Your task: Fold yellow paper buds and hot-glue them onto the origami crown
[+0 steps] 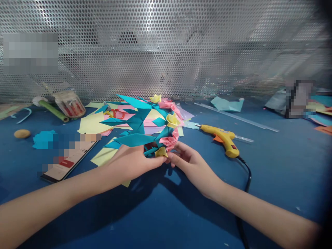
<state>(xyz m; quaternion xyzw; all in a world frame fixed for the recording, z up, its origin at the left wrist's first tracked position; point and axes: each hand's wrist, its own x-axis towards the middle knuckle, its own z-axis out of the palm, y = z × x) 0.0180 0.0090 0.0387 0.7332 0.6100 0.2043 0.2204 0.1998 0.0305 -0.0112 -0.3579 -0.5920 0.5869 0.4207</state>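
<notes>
Left hand (133, 159) gripped the paper ornament (137, 121) at its near end, presumably for steadiness; right hand (190, 162) pinched its edge; glue gun (220, 136) lay right, presumably for reach.

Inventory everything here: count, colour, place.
Paper flower piece: one, teal, pink and yellow, centre
Glue gun: one, yellow, right
Cord: one, black, right
Rods: count unclear, transparent, back right
Folded paper: one, pale aqua, back right
Loose paper: several, mixed colours, centre and both sides
Scissors: one, red handles, centre back
Phone: one, pale screen, left
Crumpled paper: one, blue, left
Round object: one, tan, left
Jar: one, clear and red, back left
Stick: one, green, beside jar
Framed object: one, dark, far right
Perforated panel: one, silver, back
Table: one, blue, beneath
Left hand: one, bare, holding piece
Right hand: one, bare, holding piece
</notes>
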